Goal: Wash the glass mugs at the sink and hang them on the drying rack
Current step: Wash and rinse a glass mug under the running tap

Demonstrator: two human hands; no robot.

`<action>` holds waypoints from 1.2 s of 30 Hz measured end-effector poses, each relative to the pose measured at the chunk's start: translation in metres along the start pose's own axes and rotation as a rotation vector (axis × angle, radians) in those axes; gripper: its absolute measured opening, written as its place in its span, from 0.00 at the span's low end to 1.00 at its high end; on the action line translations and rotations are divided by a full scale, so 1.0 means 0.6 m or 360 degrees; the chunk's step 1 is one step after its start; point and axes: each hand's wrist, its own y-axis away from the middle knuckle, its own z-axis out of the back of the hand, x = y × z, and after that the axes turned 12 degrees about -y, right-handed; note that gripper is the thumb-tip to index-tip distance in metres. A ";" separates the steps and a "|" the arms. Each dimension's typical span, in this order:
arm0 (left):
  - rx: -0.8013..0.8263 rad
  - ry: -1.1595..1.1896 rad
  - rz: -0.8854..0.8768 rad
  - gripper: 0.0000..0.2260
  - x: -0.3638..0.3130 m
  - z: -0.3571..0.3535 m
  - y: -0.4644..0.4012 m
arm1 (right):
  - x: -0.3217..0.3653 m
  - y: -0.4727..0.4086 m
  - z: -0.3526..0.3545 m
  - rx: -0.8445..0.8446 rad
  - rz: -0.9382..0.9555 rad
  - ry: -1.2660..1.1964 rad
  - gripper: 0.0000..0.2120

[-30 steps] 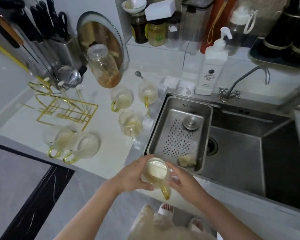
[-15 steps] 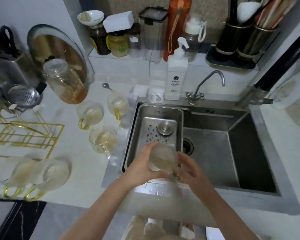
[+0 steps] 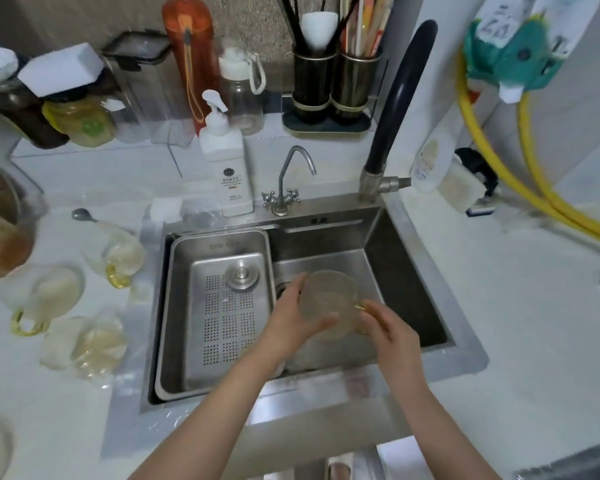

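Head view: seemingly empty mug [image 3: 328, 308] over sink [image 3: 371, 237].

home kitchen, steel sink [image 3: 426, 271], soap bottle [image 3: 226, 168]

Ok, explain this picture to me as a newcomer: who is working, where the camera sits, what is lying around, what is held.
No machine here: a person works bare-handed. The one camera sits on their head, looking down. The left hand and right hand together hold a glass mug over the steel sink. A perforated drain tray sits in the sink's left part. Three more mugs wait on the counter to the left. A soap pump bottle stands behind the sink, by a small tap.
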 end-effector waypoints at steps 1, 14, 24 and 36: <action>0.0044 0.0030 0.0031 0.25 -0.001 0.000 -0.002 | 0.000 -0.010 0.007 0.0019 -0.0037 -0.0024 0.10; -0.0210 0.0000 0.0682 0.28 -0.054 -0.055 -0.094 | -0.037 -0.132 0.026 0.0104 -0.0344 0.0092 0.12; -0.0140 0.0086 0.0583 0.31 -0.028 -0.074 -0.126 | -0.065 -0.183 0.031 0.0100 -0.0381 -0.0093 0.11; -0.0036 -0.0266 0.0885 0.40 -0.028 -0.085 -0.156 | -0.079 -0.188 0.036 0.0522 -0.0566 -0.0187 0.20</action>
